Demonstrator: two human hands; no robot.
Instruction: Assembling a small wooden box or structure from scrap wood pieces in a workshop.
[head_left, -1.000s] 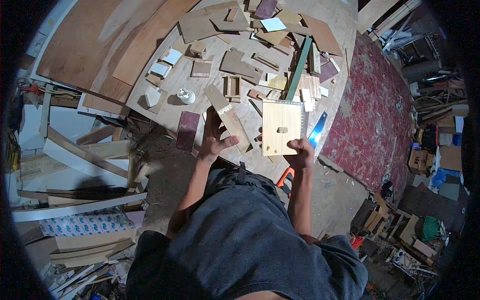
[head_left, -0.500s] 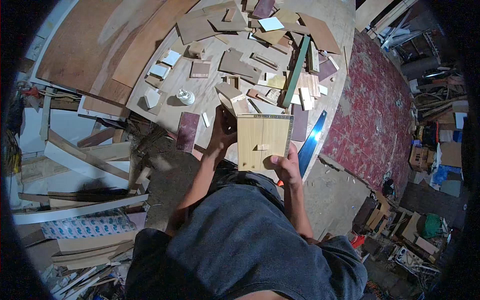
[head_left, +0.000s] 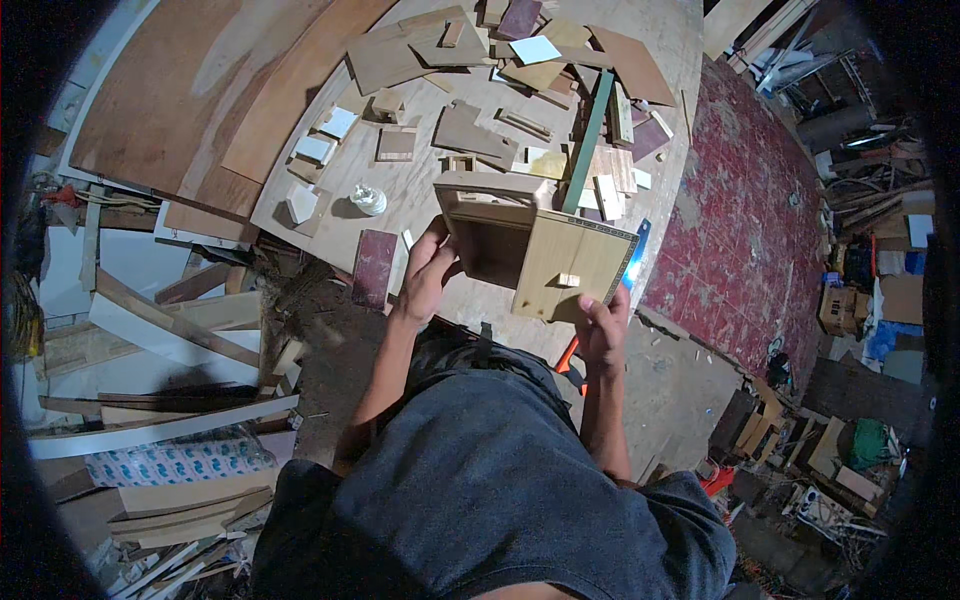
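Observation:
In front of my body I hold a small open wooden box (head_left: pixel 490 192) with a dark hollow inside. My left hand (head_left: pixel 428 275) grips its left side. A pale wooden door panel (head_left: pixel 548 295) stands angled at the box's right edge, with a dark patterned strip along its border. A little wooden block knob (head_left: pixel 568 281) sticks out from its face. The lower right corner of the panel is between the thumb and fingers of my right hand (head_left: pixel 604 328). Whether a hinge joins panel and box, I cannot tell.
On the worktable (head_left: pixel 330 258) lie several wood offcuts, a green strip (head_left: pixel 590 140), a whitish plastic-looking container (head_left: pixel 369 199) and a dark red board (head_left: pixel 374 267). A handsaw (head_left: pixel 569 355) with an orange handle lies at the right edge. Large plywood sheets (head_left: pixel 190 90) lean at the left.
The door panel has moved right with my right hand and swung aside from the box. The box's hollow now shows, and my left hand has shifted slightly lower on its side.

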